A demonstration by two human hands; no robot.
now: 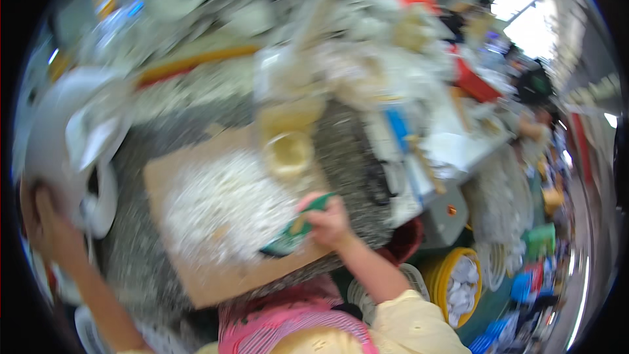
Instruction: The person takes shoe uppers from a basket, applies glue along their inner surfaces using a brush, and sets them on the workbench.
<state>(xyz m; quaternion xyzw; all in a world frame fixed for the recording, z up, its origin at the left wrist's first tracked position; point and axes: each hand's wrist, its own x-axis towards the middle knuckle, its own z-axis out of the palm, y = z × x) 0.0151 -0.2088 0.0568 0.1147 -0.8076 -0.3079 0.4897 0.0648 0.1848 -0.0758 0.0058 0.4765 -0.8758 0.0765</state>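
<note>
On a sheet of brown cardboard [203, 288] lies a spread heap of white, powdery or grainy material [219, 203]. My right hand [329, 219] is closed around a green, flat-looking tool [283, 241], whose lower end meets the heap's right edge; blur hides its exact kind. Just beyond that hand stands a yellowish container [288, 152] with a round opening. At the far left my left hand [44, 219] is beside a large white plastic jug [56, 137] with a looped handle. Motion smears its fingers, so whether it grips the jug is unclear.
Dark speckled worktop [137, 203] surrounds the cardboard. White pieces and clear bags crowd the back. To the right, a white surface [432, 177] carries a blue-and-white tool [396, 124]. Below it stand a dark red bucket [404, 239] and a yellow bucket [480, 275] holding white pieces.
</note>
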